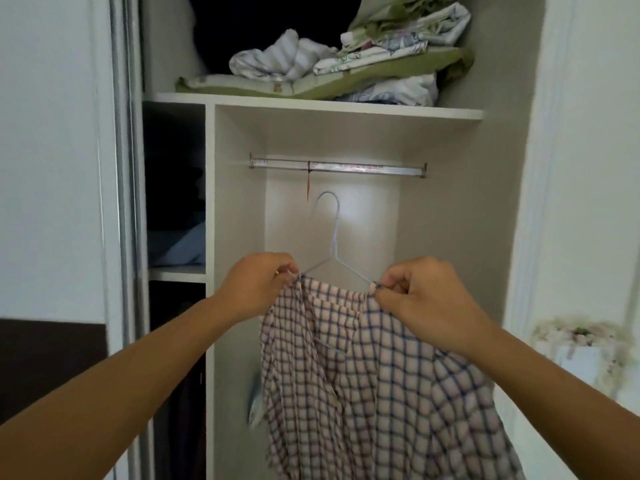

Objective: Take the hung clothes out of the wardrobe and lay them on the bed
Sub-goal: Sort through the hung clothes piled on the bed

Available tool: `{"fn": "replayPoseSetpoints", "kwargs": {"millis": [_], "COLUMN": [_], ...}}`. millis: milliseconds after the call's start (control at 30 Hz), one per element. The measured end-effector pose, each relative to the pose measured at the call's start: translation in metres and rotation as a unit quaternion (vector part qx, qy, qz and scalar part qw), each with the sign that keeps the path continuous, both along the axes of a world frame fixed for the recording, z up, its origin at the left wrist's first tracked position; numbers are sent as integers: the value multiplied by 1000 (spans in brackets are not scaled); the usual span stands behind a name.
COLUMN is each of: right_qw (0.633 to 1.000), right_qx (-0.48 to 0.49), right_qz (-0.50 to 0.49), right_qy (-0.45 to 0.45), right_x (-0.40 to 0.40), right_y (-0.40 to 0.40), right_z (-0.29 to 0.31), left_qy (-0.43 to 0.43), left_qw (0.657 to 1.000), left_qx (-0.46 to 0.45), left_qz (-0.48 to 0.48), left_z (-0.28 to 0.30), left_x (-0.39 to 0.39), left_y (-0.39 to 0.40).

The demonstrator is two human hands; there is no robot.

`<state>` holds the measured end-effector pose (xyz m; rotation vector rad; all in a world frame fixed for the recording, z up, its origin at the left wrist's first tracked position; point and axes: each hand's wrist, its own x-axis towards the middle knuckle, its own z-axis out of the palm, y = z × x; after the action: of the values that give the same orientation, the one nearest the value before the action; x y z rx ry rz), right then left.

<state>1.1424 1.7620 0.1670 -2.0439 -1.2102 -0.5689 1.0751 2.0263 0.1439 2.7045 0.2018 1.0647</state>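
Your left hand and right hand pinch the checked shirt at its 2 shoulders on the wire hanger, off the rail; light, limp cloth, so probably keep both shoulder grips.

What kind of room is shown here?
Probably a bedroom, at an open built-in white wardrobe: a metal hanging rail, folded bedding on the top shelf, a checked shirt on a white wire hanger.
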Motion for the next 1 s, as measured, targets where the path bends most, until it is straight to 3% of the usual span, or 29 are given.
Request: {"fn": "replayPoseSetpoints", "kwargs": {"millis": [267,400,633,1000], "right_qw": [998,996,991,993], "right_qx": [26,41,45,61], "right_qz": [-57,-77,-125,-102], "right_qy": [-19,-19,9,12], "right_x": [60,85,116,157], "right_y": [127,198,303,393], "right_z": [40,66,105,136], "left_qy": [1,26,36,22], "left_qw": [999,991,926,883], "left_qx": [19,104,328,421], "left_qz": [35,81,183,207], "left_z": [34,49,70,71], "left_x": [46,57,78,93], "left_y": [78,115,159,198]}}
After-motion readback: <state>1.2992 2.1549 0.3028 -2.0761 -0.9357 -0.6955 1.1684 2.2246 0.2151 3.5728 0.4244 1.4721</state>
